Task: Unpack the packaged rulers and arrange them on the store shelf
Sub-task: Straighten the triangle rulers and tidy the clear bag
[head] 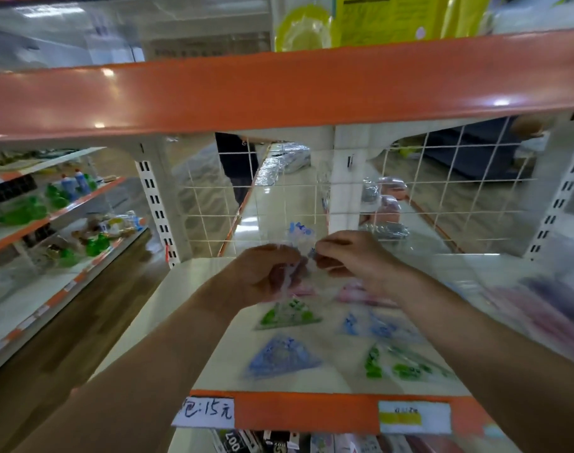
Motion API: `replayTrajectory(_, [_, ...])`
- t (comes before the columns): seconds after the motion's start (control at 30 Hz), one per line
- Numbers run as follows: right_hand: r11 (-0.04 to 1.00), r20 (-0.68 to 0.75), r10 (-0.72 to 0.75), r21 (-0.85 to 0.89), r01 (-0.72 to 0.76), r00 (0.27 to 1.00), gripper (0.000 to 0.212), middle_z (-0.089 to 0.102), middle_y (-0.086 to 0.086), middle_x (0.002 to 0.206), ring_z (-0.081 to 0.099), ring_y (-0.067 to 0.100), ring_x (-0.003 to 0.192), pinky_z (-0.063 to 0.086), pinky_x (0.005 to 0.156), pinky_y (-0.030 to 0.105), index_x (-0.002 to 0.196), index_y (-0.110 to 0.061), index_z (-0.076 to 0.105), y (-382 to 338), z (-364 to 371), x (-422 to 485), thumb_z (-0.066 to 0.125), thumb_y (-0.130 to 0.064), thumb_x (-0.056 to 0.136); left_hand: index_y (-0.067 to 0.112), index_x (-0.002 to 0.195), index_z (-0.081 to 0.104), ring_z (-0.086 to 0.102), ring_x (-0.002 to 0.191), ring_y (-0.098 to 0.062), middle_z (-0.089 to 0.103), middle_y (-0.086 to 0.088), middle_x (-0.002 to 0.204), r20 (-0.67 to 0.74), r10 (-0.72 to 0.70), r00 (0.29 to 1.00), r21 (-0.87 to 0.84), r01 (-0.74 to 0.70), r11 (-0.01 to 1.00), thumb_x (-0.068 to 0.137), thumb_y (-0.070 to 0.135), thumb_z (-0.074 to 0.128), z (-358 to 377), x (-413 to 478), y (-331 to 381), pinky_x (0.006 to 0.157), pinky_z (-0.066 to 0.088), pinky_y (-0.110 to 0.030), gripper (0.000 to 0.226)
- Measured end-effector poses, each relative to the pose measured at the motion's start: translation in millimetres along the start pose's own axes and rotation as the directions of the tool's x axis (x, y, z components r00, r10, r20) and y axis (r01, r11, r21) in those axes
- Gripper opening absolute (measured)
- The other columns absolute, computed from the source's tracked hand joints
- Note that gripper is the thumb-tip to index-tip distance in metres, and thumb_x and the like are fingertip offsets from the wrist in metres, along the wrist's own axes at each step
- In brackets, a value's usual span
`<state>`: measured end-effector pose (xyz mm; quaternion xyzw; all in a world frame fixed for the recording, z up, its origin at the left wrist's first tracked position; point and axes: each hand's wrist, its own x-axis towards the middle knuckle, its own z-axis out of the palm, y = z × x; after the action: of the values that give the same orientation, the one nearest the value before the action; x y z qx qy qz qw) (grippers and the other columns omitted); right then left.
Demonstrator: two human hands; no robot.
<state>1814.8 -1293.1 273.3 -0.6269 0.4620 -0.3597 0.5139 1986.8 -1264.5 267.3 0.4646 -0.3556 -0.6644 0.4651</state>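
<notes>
Two hands meet over the shelf [181,305], both pinching one clear ruler packet [300,233] with blue print, held in the air above the shelf's middle. Left hand [266,273]: fingers curled round the packet's left side. Right hand [351,256]: thumb and fingertips nip its upper edge, probably to tear it open. Too blurred to tell whether the seal is broken.

Risks, as I judge them:
- A sharp tear could spill the contents onto the pieces laid out below and knock them askew: green set square [287,315], blue set square [284,356] in front of it, pink pieces [361,295], blue pieces [377,326], green pieces [406,367].
- Thin plastic slides, so a piece near the front lip could go over.
- The open wire grid [279,204] behind could let a flicked piece through.

Writing: handwritten tag [207,411] on the orange edge strip reads "包:15元", first character partly cut off. White label with yellow band [415,418], further right, is illegible. Packet print is illegible too.
</notes>
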Motion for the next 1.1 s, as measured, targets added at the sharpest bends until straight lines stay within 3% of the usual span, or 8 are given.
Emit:
replayTrajectory(0.17, [0.982, -0.113, 0.060, 0.188, -0.038, 0.992, 0.015, 0.068, 0.007, 0.071, 0.066, 0.015, 0.059, 0.055, 0.058, 0.025, 0.080, -0.006, 0.065, -6, -35, -16, 0.056, -0.008, 0.092, 0.002, 0.084, 0.063, 0.064, 0.057, -0.022, 0.065, -0.014, 0.074, 0.041, -0.012, 0.999, -0.058, 0.014, 0.998, 0.093, 0.005, 0.050, 33, 5, -2, 0.051, 0.054, -0.025, 0.016])
replayTrajectory(0.33, [0.994, -0.131, 0.107, 0.030, -0.104, 0.986, 0.018, 0.059, 0.002, 0.076, 0.063, 0.014, 0.058, 0.057, 0.071, 0.032, 0.110, -0.014, 0.065, -3, -74, -29, 0.058, -0.017, 0.094, 0.004, 0.085, 0.062, 0.067, 0.059, -0.024, 0.069, -0.017, 0.076, -0.003, -0.068, 0.998, -0.059, 0.067, 0.996, 0.093, 0.007, 0.052, 45, 11, -2, 0.051, 0.056, -0.027, 0.013])
replayTrajectory(0.47, [0.993, -0.071, 0.089, -0.065, -0.094, 0.993, 0.009, 0.063, 0.001, 0.080, 0.063, 0.007, 0.053, 0.055, 0.056, 0.020, 0.097, -0.014, 0.069, 2, -75, -39, 0.062, -0.014, 0.091, 0.007, 0.080, 0.059, 0.056, 0.042, -0.018, 0.062, -0.010, 0.060, 0.050, -0.109, 0.993, -0.051, 0.112, 0.992, 0.094, 0.013, 0.053, 63, 18, -10, 0.052, 0.055, -0.026, 0.017])
replayTrajectory(0.67, [0.992, -0.145, 0.032, -0.118, -0.049, 0.989, 0.017, 0.068, 0.015, 0.088, 0.064, 0.012, 0.061, 0.051, 0.052, 0.018, 0.098, -0.003, 0.069, 9, -84, -47, 0.062, -0.015, 0.091, 0.000, 0.080, 0.059, 0.054, 0.049, -0.016, 0.065, -0.012, 0.067, 0.087, -0.012, 0.996, 0.076, 0.006, 0.997, 0.090, -0.004, 0.052, 79, 21, -19, 0.050, 0.055, -0.024, 0.013])
replayTrajectory(0.73, [0.942, -0.127, -0.022, -0.336, -0.022, 0.992, 0.026, 0.068, 0.021, 0.093, 0.065, 0.017, 0.072, 0.052, 0.062, 0.023, 0.100, 0.002, 0.067, 13, -89, -53, 0.063, -0.022, 0.090, -0.001, 0.078, 0.059, 0.057, 0.046, -0.015, 0.065, -0.012, 0.064, 0.038, 0.007, 0.999, 0.068, -0.009, 0.998, 0.090, -0.006, 0.051, 78, 23, -19, 0.049, 0.054, -0.025, 0.015])
replayTrajectory(0.83, [0.743, -0.081, -0.103, -0.669, 0.023, 0.991, 0.036, 0.068, 0.016, 0.096, 0.064, 0.028, 0.088, 0.051, 0.083, 0.041, 0.104, -0.003, 0.065, 21, -87, -62, 0.069, -0.030, 0.082, 0.000, 0.080, 0.059, 0.061, 0.044, -0.013, 0.066, -0.012, 0.064, -0.007, -0.010, 1.000, 0.046, 0.010, 0.999, 0.091, -0.007, 0.051, 75, 24, -20, 0.047, 0.055, -0.025, 0.015])
replayTrajectory(0.93, [0.572, -0.065, -0.145, -0.820, 0.030, 0.987, 0.028, 0.064, 0.003, 0.091, 0.060, 0.023, 0.085, 0.049, 0.079, 0.037, 0.096, -0.013, 0.062, 25, -79, -63, 0.066, -0.037, 0.082, 0.000, 0.083, 0.058, 0.061, 0.044, -0.012, 0.064, -0.014, 0.068, -0.019, -0.027, 0.999, 0.045, 0.028, 0.999, 0.091, -0.006, 0.051, 74, 25, -23, 0.047, 0.055, -0.026, 0.012])
replayTrajectory(1.1, [0.539, -0.014, -0.071, -0.842, 0.026, 0.997, 0.027, 0.061, 0.004, 0.079, 0.057, 0.022, 0.075, 0.042, 0.065, 0.033, 0.083, -0.012, 0.060, 36, -82, -55, 0.064, -0.039, 0.084, 0.006, 0.085, 0.057, 0.059, 0.054, -0.017, 0.061, -0.010, 0.064, -0.107, -0.078, 0.991, 0.069, 0.086, 0.994, 0.096, 0.000, 0.042, 59, 27, -22, 0.050, 0.054, -0.027, 0.019])
